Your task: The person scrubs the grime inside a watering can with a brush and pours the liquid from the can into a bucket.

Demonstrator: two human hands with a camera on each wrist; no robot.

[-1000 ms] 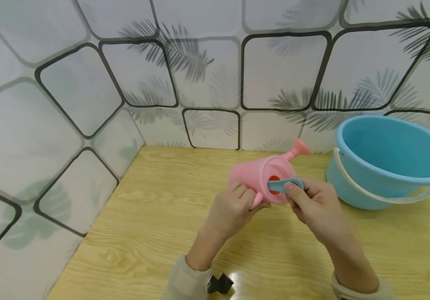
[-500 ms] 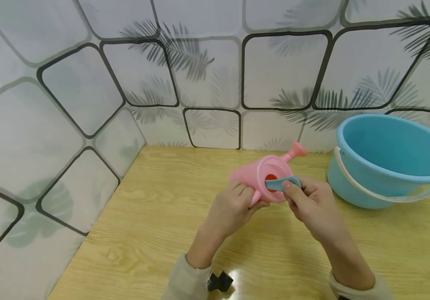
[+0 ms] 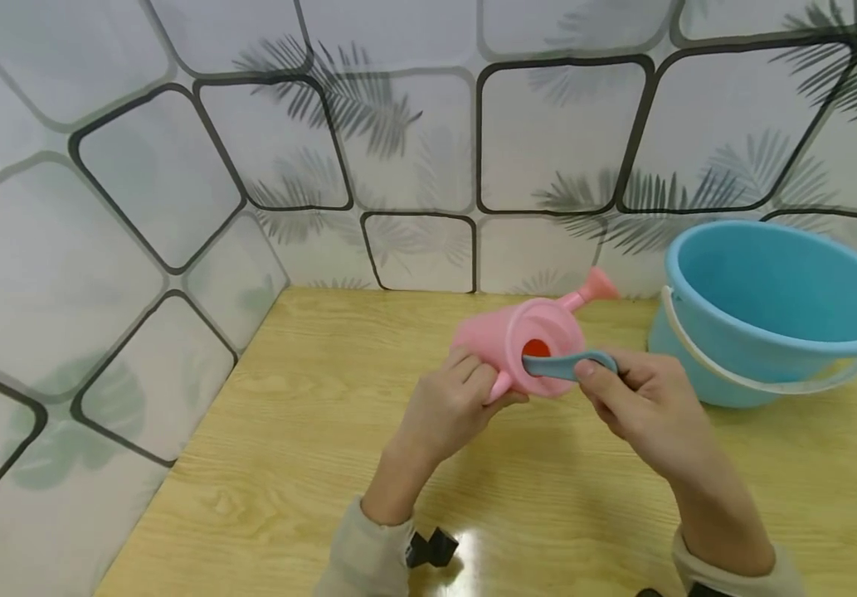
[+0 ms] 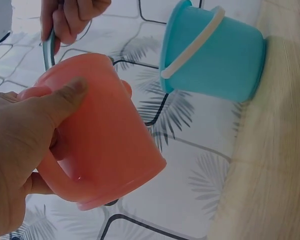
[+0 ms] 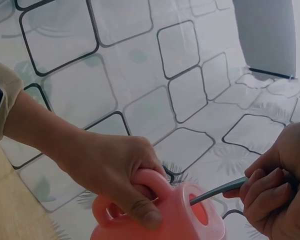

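Note:
A pink watering can point(image 3: 484, 336) is tipped over in the air above the table, its mouth turned toward the right hand and its sprinkler head point(image 3: 598, 284) pointing up and right. My left hand point(image 3: 446, 406) grips the can's handle point(image 4: 57, 177); in the left wrist view the thumb lies along the can's side. My right hand point(image 3: 640, 406) pinches a blue-grey handle point(image 3: 562, 366) with a rounded end. This handle runs into the can's round opening point(image 5: 197, 206), which looks red-orange inside. Its far end is hidden in the can, so its kind cannot be told.
A light blue bucket point(image 3: 757, 365) with a white carrying handle point(image 3: 742, 377) stands on the wood-grain table point(image 3: 264, 464) at the right, close to the right hand. Behind and at the left rises a patterned wall covering point(image 3: 413, 141).
My right hand has shifted slightly right, and more of the blue-grey handle now shows outside the opening. The watering can has moved a little left and up with the left hand.

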